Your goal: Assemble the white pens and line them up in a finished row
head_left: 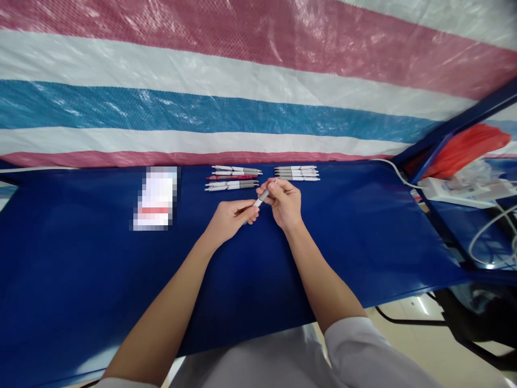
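Observation:
Both my hands meet over the middle of the blue table (81, 269) and grip one grey and white pen (261, 198). My left hand (232, 218) is closed round its lower end. My right hand (284, 202) pinches its upper end, fingers curled. Just beyond them lie two groups of similar pens: a left group (233, 178) with one red pen among white and grey ones, and a right group (297, 172) of white and grey pens laid side by side.
A blurred white card with a red band (155, 206) lies on the table to the left. A striped tarp (242, 81) hangs behind. At the right are a red bag (464, 151), a white power strip (452, 191) and cables (488, 231).

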Motion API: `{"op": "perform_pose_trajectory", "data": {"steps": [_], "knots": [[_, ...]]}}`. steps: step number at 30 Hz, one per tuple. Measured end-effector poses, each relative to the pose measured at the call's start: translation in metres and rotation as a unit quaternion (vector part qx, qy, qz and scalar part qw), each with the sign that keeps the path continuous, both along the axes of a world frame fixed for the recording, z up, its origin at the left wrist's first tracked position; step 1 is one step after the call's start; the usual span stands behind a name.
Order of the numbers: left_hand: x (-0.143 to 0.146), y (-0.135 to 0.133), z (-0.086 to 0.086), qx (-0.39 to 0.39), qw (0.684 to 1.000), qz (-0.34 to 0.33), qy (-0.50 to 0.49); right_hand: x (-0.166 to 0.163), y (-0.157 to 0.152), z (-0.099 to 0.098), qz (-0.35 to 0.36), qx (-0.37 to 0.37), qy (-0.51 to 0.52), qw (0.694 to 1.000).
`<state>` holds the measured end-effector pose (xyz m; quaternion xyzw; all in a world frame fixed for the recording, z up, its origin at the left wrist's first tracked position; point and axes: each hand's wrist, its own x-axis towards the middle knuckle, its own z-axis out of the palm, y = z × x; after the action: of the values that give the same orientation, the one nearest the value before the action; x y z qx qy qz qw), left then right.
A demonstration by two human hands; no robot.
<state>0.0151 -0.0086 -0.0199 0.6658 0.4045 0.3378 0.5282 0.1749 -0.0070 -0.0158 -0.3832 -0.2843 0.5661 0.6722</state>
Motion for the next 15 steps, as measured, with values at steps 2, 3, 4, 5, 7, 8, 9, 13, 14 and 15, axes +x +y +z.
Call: {"op": "perform_pose_trajectory", "data": {"steps": [2,3,4,5,7,8,9,13,14,15], "knots": [[0.0017,-0.0009,-0.0037,0.041,0.999,0.021,0.014,-0.0006,-0.0006,0.0017,-0.013,-0.005,-0.008,1.0],[0.0023,-0.0015,-0.0051,0.065,0.997,0.034,0.027,-0.0011,-0.001,0.0024,-0.019,-0.008,-0.011,1.0],[0.0028,-0.0022,-0.0061,0.091,0.994,0.047,0.043,-0.0017,-0.0014,0.0031,-0.024,-0.009,-0.013,1.0],[0.0032,-0.003,-0.0067,0.117,0.99,0.059,0.059,-0.0026,-0.0016,0.0036,-0.028,-0.009,-0.012,0.999],[0.0042,-0.0045,-0.0069,0.161,0.981,0.077,0.08,-0.0048,-0.0019,0.0041,-0.039,-0.005,-0.002,0.999],[0.0048,-0.0052,-0.0067,0.176,0.977,0.087,0.083,-0.0061,-0.0019,0.0041,-0.044,-0.005,0.004,0.999],[0.0055,-0.0058,-0.0065,0.188,0.973,0.1,0.083,-0.0073,-0.0018,0.0038,-0.049,-0.006,0.009,0.999],[0.0079,-0.0059,-0.008,0.222,0.958,0.154,0.094,-0.0093,-0.0012,0.001,-0.046,-0.025,0.012,0.999],[0.0081,-0.0055,-0.0089,0.229,0.955,0.161,0.099,-0.0088,-0.0011,0.0001,-0.039,-0.026,0.009,0.999],[0.0082,-0.0049,-0.0098,0.233,0.952,0.169,0.104,-0.0079,-0.001,-0.0007,-0.032,-0.026,0.007,0.999]]}}
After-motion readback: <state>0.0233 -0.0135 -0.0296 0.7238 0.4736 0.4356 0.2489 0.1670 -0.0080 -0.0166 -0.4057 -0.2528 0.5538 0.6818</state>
